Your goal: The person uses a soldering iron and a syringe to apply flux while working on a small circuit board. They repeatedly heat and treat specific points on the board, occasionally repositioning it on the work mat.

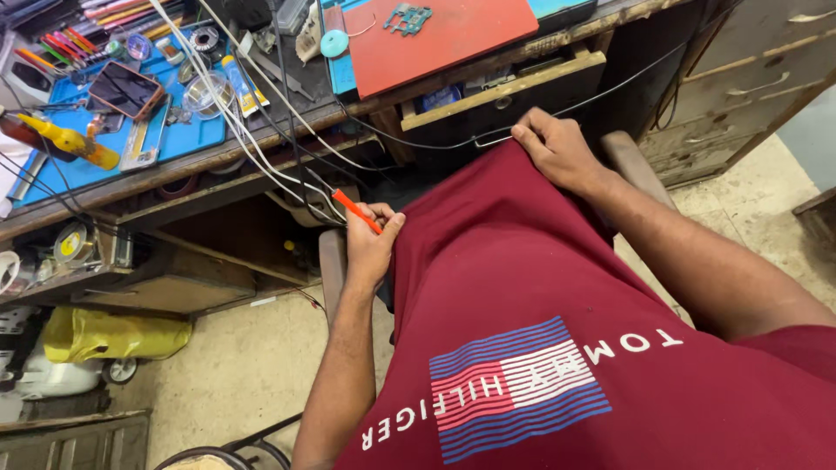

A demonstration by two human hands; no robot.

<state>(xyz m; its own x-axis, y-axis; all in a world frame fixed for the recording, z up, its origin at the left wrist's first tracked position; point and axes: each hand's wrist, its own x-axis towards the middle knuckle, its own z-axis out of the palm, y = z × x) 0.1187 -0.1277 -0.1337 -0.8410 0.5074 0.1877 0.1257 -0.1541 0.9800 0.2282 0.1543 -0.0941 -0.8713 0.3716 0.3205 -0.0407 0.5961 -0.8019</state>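
Note:
My left hand [370, 244] is closed around a thin orange tool [355, 211] and rests at the left hem of my maroon shirt [514, 287]. The tool's tip points up and left toward the hanging cables. My right hand [553, 148] pinches the shirt's far hem just under the wooden desk edge, next to a half-open drawer [505, 87]. Both forearms reach forward over my lap.
A wooden workbench [261, 148] holds a blue mat [183, 135] with a phone [126, 89], a yellow bottle [70, 139], tubes and tools, and a red mat [435, 35]. White and black cables [279, 148] hang off the edge. A yellow bag [113, 335] lies below. Drawers [749, 78] stand right.

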